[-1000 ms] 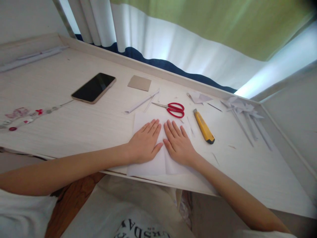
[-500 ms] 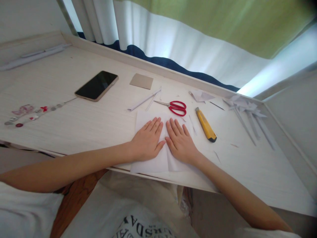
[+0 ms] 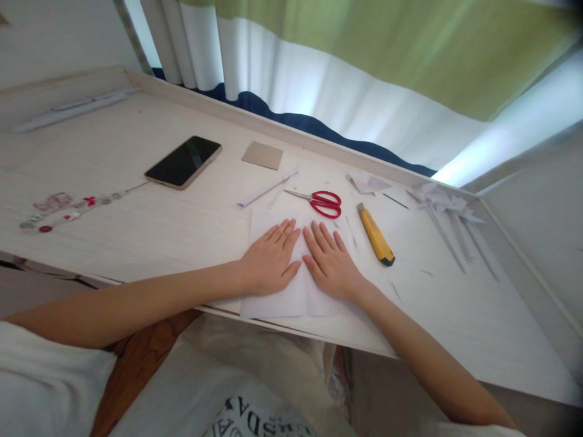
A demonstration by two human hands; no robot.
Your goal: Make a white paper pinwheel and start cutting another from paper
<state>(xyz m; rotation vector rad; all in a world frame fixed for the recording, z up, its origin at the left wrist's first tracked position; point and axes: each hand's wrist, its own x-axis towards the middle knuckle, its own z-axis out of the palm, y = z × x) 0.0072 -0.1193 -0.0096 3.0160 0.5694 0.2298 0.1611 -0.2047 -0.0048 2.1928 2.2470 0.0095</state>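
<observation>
A white sheet of paper (image 3: 277,306) lies at the table's front edge, with a crease running down its middle. My left hand (image 3: 271,258) rests flat on the left half, fingers stretched out. On the other side of the crease my right hand (image 3: 331,260) lies flat too, fingers slightly spread. Both hands cover much of the sheet, and neither grips anything. Just beyond the fingertips are red-handled scissors (image 3: 325,203), their blades pointing left. A yellow utility knife (image 3: 376,235) lies to the right of my right hand.
A phone (image 3: 184,162) with a beaded strap (image 3: 75,209) lies at left. Behind the sheet are a rolled paper stick (image 3: 266,188) and a grey-brown card (image 3: 263,155). Folded paper pieces (image 3: 368,182) and paper pinwheel-like shapes on sticks (image 3: 449,203) lie at right, among thin scraps.
The camera view has shifted slightly. My right hand's fingers have moved a little closer to the crease; both hands stay flat on the paper.
</observation>
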